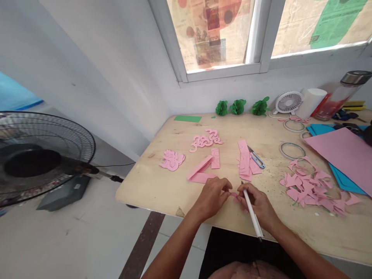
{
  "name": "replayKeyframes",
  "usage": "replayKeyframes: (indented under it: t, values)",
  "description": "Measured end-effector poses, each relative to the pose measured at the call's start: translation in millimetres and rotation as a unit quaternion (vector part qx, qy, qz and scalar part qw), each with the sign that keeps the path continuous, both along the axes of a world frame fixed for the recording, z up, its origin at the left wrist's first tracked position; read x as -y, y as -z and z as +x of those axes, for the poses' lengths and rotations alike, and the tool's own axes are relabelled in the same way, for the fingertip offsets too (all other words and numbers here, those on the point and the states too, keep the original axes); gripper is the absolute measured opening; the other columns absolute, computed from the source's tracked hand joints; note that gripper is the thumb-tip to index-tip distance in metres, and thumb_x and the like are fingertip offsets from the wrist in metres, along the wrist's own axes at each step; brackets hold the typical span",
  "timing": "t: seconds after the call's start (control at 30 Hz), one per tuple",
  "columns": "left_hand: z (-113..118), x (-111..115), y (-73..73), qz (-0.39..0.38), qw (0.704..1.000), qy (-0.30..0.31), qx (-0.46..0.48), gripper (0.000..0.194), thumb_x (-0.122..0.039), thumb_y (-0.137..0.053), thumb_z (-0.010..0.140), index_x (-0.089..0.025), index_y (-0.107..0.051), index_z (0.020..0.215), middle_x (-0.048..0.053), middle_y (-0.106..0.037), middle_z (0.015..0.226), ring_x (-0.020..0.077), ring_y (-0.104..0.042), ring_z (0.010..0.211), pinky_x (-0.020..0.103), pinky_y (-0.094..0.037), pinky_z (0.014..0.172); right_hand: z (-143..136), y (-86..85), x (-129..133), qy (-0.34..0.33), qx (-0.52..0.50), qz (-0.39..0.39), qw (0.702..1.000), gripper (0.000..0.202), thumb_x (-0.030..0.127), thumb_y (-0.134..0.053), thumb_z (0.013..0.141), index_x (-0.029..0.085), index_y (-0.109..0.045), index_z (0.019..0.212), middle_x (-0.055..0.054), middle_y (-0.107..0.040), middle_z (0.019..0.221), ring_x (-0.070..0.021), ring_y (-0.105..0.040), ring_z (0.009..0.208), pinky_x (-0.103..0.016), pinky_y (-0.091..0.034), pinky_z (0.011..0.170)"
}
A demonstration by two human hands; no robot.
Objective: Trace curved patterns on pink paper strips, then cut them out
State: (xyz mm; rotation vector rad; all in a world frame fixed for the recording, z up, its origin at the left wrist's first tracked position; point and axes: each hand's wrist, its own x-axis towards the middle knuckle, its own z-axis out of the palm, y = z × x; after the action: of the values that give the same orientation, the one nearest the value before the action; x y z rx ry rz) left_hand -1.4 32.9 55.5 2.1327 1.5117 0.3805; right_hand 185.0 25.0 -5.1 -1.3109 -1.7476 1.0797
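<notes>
Pink paper piece [235, 195] between both hands [228, 197]

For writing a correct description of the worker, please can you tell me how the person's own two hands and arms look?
The left hand and right hand wear no gloves. The left forearm and right forearm show no sleeve, watch or bracelet. Whether there are small markings is too fine to tell.

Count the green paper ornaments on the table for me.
3, in a row by the wall: the left ornament, the middle ornament close beside it, and the right ornament, nearest the small white fan. None looks hidden.
</notes>
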Motion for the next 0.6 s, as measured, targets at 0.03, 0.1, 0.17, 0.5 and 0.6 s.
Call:
replayKeyframes:
  t: [0.03, 0.1, 0.17, 0.5, 0.6]
  values:
    - [-5.0, 0.4, 1.4, 0.018, 1.0, -0.02, -0.014, 0.013, -0.014, -0.061, 0.083, -0.021, -0.062, 0.094, -0.001, -0.069, 0.092, 0.0153, -0.061, 0.09, 0.029, -0.043, 0.087, 0.5, 1.2, -0.1, 0.004, -0.01, -0.006, 1.0, 0.021, 0.044, -0.06, 0.081, 0.024, -0.061, 0.085, 0.001, -0.062, 0.068, -0.0154, -0.057, 0.057, -0.026, -0.046, 0.051]
    - [-17.9, -0.1, 4.4, 0.053, 0.993, -0.072, -0.075, 0.016, -0.015, -0.056, 0.086, -0.021, -0.061, 0.1, 0.002, -0.068, 0.101, 0.0174, -0.06, 0.097, 0.031, -0.042, 0.089, 1.3, 4.0, -0.4, 0.011, -0.029, -0.014, 0.999, 0.022, 0.045, -0.06, 0.081, 0.023, -0.06, 0.085, 0.0, -0.062, 0.069, -0.0151, -0.057, 0.057, -0.026, -0.046, 0.049]
    - [-31.5, -2.6, 7.1, 0.059, 0.988, -0.096, -0.106, 0.019, -0.013, -0.049, 0.089, -0.02, -0.059, 0.104, 0.007, -0.066, 0.109, 0.0227, -0.058, 0.102, 0.038, -0.04, 0.091, 1.9, 6.5, -0.4, 0.016, -0.047, -0.021, 0.999, 0.022, 0.044, -0.06, 0.081, 0.022, -0.059, 0.086, -0.001, -0.061, 0.072, -0.0159, -0.058, 0.06, -0.025, -0.047, 0.049]
    - [-42.8, -27.9, 8.0, -0.009, 0.972, -0.039, -0.234, 0.021, -0.012, -0.047, 0.085, -0.02, -0.058, 0.101, 0.009, -0.06, 0.112, 0.0216, -0.06, 0.094, 0.029, -0.043, 0.072, 3.8, 7.3, 1.4, 0.023, -0.092, -0.06, 0.994, 0.022, 0.04, -0.062, 0.079, 0.021, -0.056, 0.091, -0.002, -0.058, 0.075, -0.0158, -0.058, 0.066, -0.024, -0.048, 0.049]
    - [-40.1, -31.8, 5.1, -0.012, 0.966, -0.038, -0.256, 0.021, -0.012, -0.048, 0.083, -0.019, -0.058, 0.1, 0.01, -0.06, 0.111, 0.0219, -0.059, 0.097, 0.029, -0.043, 0.074, 4.4, 5.8, 2.3, 0.023, -0.099, -0.064, 0.993, 0.022, 0.04, -0.062, 0.079, 0.022, -0.056, 0.09, -0.001, -0.057, 0.074, -0.016, -0.057, 0.067, -0.024, -0.049, 0.05]
